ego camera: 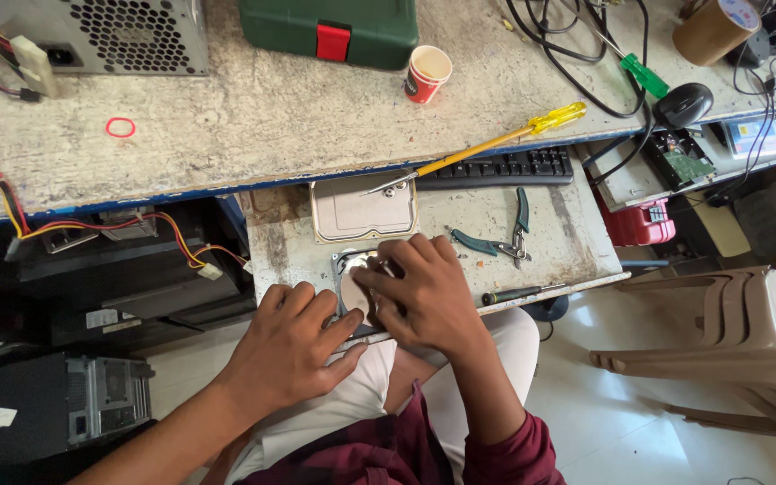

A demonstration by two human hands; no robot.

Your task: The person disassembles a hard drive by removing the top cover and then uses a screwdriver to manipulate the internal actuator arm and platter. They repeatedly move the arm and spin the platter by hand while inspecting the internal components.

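Note:
An opened hard disk drive (349, 266) lies on a pull-out shelf (577, 242), its shiny platter (355, 292) partly showing between my hands. My left hand (294, 346) rests on the drive's near left edge, fingers spread over it. My right hand (424, 292) lies over the drive's right side with fingertips on the platter area. The drive's metal lid (363, 208) sits just behind it. I cannot tell whether either hand pinches a small part.
A yellow-handled screwdriver (487, 144) lies across the desk edge and the black keyboard (505, 168). Teal pliers (500, 238) and a small dark screwdriver (518, 292) lie right of the drive. Paper cup (427, 74), green case (330, 31), power supply (110, 34), mouse (683, 105), plastic chair (738, 341).

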